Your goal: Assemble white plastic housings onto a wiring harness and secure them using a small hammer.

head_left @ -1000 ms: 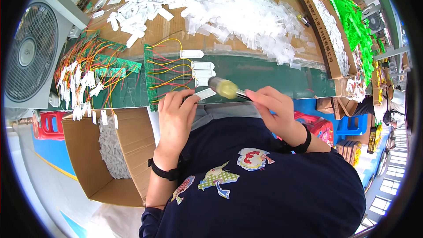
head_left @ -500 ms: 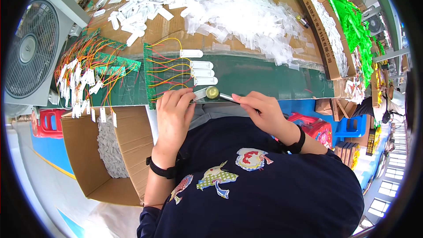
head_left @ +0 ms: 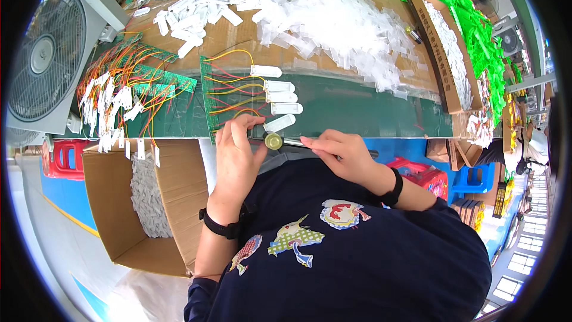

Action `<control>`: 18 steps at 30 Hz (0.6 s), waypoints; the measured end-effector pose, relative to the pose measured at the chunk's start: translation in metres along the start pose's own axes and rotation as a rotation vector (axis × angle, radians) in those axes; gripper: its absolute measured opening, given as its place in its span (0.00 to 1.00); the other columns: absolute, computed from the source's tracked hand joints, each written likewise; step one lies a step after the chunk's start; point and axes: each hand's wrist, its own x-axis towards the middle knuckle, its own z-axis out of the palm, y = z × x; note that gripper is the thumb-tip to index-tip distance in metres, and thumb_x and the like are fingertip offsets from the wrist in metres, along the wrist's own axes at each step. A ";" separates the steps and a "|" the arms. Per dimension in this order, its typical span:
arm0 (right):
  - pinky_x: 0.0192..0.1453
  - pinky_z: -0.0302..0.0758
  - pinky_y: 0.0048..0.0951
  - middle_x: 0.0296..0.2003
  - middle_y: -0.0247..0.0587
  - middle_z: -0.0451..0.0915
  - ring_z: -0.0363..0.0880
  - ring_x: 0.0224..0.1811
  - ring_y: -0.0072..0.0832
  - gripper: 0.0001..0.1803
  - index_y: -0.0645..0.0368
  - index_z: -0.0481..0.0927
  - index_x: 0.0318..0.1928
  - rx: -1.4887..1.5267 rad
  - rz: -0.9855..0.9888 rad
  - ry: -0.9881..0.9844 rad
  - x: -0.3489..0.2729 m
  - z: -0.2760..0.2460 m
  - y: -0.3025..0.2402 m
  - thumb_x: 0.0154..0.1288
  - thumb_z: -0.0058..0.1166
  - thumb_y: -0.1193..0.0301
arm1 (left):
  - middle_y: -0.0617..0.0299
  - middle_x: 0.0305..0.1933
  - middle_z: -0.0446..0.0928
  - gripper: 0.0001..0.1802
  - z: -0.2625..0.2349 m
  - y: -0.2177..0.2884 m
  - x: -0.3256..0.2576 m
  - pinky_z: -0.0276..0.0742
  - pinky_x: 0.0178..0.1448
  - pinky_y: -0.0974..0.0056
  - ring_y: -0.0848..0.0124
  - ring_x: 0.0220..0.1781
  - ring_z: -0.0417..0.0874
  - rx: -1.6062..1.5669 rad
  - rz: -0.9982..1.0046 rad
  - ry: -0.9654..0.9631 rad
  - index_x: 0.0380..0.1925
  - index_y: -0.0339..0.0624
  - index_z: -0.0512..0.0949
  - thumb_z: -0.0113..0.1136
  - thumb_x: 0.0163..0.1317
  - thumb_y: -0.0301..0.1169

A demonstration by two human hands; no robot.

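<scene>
My left hand (head_left: 235, 152) is at the table's front edge, its index finger reaching to the near wires and its thumb apart below. Beside its fingertips, a white round-ended piece (head_left: 280, 123) lies at a slant. More such white pieces (head_left: 280, 86) are lined up behind it, wired in red and yellow to a green circuit board strip (head_left: 208, 98). My right hand (head_left: 342, 152) pinches a slim metallic tool (head_left: 293, 142) pointing left. By the tool's tip is a round yellow-green thing (head_left: 273, 141); its kind and what supports it are unclear.
White pieces (head_left: 196, 15) and translucent slips (head_left: 333, 21) are heaped behind. Wired boards (head_left: 152, 77) lie left, white pieces dangling over the edge, near a fan (head_left: 44, 56). Below stands an open cardboard box (head_left: 187, 185). A long carton (head_left: 426, 42) and green material (head_left: 471, 30) lie right.
The near white piece, earlier at my left fingertips, now lies at a slant below the others. The round yellow-green thing and the tool have moved nearer me and slightly left.
</scene>
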 end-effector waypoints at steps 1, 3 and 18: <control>0.26 0.70 0.27 0.27 0.40 0.76 0.73 0.23 0.31 0.19 0.57 0.82 0.52 0.009 -0.017 0.062 0.000 -0.003 0.000 0.60 0.57 0.83 | 0.57 0.47 0.79 0.30 -0.001 0.001 0.001 0.69 0.52 0.56 0.59 0.48 0.79 -0.003 -0.004 -0.015 0.46 0.36 0.67 0.70 0.42 0.18; 0.26 0.69 0.27 0.26 0.40 0.76 0.73 0.23 0.30 0.19 0.57 0.82 0.52 0.015 -0.032 0.121 0.001 -0.010 0.001 0.60 0.56 0.83 | 0.57 0.47 0.79 0.30 -0.003 0.002 0.002 0.69 0.52 0.56 0.60 0.48 0.79 -0.010 -0.009 -0.029 0.46 0.36 0.68 0.70 0.41 0.18; 0.44 0.72 0.35 0.34 0.34 0.77 0.73 0.39 0.36 0.07 0.54 0.84 0.35 -0.375 0.004 0.079 0.032 -0.088 0.042 0.53 0.64 0.76 | 0.60 0.48 0.77 0.18 0.014 0.018 0.011 0.70 0.55 0.54 0.59 0.50 0.76 0.141 0.232 -0.112 0.46 0.41 0.80 0.64 0.52 0.24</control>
